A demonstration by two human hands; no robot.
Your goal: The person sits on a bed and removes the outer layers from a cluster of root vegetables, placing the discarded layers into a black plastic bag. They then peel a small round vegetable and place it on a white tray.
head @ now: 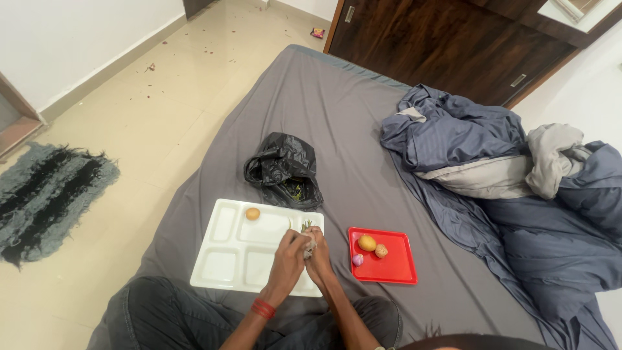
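Note:
My left hand [288,256] and my right hand [319,258] meet over the right side of a white compartment tray [223,249] on the grey bed sheet. Both pinch one small pale object [310,245] between the fingers; what it is cannot be told. A few green bits [307,225] lie in the tray's far right compartment, just beyond my fingers. A small round yellow-brown potato [253,213] rests in a far compartment. A red thread band circles my left wrist.
A red square tray [395,269] to the right holds a yellowish round vegetable [367,243], a brownish one [381,250] and a small purple onion [357,260]. A black plastic bag [284,170] lies open behind the white tray. Rumpled blue-grey bedding [492,162] fills the right. A shaggy rug [45,194] lies on the floor.

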